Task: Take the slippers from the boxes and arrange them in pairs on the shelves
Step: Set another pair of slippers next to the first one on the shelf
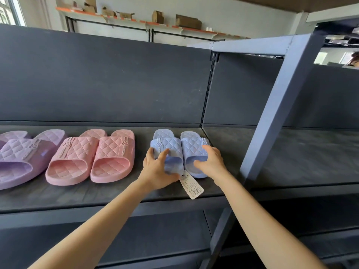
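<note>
The two blue slippers stand side by side, touching, on the dark shelf (116,193), close to the right end of this bay. The left hand (158,168) grips the left blue slipper (172,146) at its near end. The thumb lies along the outer side, the forefinger rests on the quilted strap, and the other fingers curl round the front, covering most of the opening. The right hand (211,162) grips the right blue slipper (191,148), with its fingers laid over the outer part of the strap and its thumb tucked into the opening. That slipper's outer edge is hidden behind the hand.

A white paper tag (191,184) with a barcode lies on the shelf between the wrists, its upper end at the slippers' near ends. Its small print is too fine to read.

To the left, apart from the blue ones, a pink pair (77,152) sits with its two slippers touching. Beyond it is a purple pair (19,152), cut off by the left edge of the frame.

On the right, a blue-grey post (281,113) slants across the front of the next bay and hides part of it. A lower shelf (165,230) shows between the forearms, and the rest of it is covered by them.

Far behind, cardboard boxes (187,21) sit on a wall ledge, too blurred to show any detail. At the right edge only a sliver of another person's head (355,59) is visible.
</note>
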